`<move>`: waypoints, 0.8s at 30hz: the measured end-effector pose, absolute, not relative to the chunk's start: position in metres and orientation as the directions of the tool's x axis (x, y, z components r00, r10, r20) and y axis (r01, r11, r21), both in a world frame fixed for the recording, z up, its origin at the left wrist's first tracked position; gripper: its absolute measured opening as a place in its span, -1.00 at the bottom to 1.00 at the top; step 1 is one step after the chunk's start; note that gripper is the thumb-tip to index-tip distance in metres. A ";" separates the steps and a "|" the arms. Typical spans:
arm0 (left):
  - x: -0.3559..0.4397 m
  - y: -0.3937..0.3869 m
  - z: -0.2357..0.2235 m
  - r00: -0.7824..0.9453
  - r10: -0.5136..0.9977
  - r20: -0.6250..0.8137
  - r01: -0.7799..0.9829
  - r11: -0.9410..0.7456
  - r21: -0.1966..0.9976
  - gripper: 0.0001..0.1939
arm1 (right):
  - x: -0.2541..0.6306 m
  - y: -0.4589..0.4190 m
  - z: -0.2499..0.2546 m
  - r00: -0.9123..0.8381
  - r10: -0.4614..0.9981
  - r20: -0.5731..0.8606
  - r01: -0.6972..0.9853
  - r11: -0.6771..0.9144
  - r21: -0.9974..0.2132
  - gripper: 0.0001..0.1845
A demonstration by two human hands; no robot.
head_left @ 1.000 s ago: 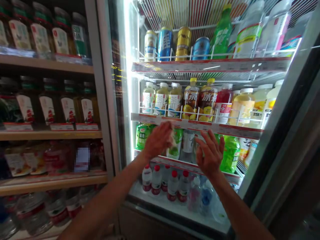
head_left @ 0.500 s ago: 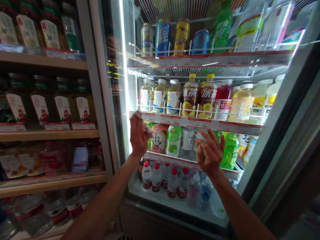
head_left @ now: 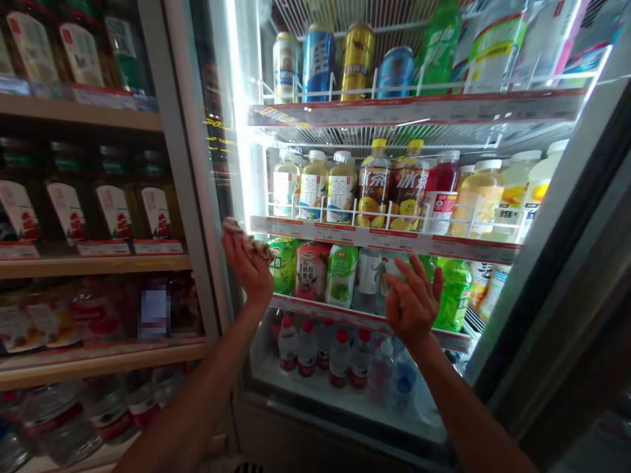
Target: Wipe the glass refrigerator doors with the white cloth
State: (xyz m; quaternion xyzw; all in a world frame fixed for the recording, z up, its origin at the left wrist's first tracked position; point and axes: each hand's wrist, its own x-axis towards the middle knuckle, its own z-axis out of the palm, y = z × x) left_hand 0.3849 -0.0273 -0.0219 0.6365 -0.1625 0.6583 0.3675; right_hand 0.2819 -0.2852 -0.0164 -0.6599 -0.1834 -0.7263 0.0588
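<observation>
I face an open drinks fridge. My left hand (head_left: 246,263) is closed on a small crumpled cloth (head_left: 241,231) at the left end of the red price strip (head_left: 345,233) under the tea bottles. My right hand (head_left: 414,299) is raised with fingers spread, holding nothing, in front of the bottles on the shelf below, close to a clear bottle (head_left: 369,276) and a bright green bottle (head_left: 453,292). Beside my left hand stand a green bottle (head_left: 283,263) and a pink-labelled bottle (head_left: 310,269).
Cans (head_left: 320,62) line the top fridge shelf, and small red-capped bottles (head_left: 320,348) stand at the bottom. The fridge's frame (head_left: 197,164) rises at the left; its open door (head_left: 566,230) is at the right. Wooden shelves (head_left: 93,263) of dark bottles fill the left.
My left hand has slid the cloth leftward along the price strip, from the middle of the shelf to its left end. My right hand has stayed nearly still.
</observation>
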 end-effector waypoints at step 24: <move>0.342 -0.119 -0.019 -0.119 -0.381 0.917 -0.726 -0.596 -0.342 -0.38 | 0.281 -0.247 -0.012 -0.007 0.295 0.955 0.457 -0.849 0.266 -0.46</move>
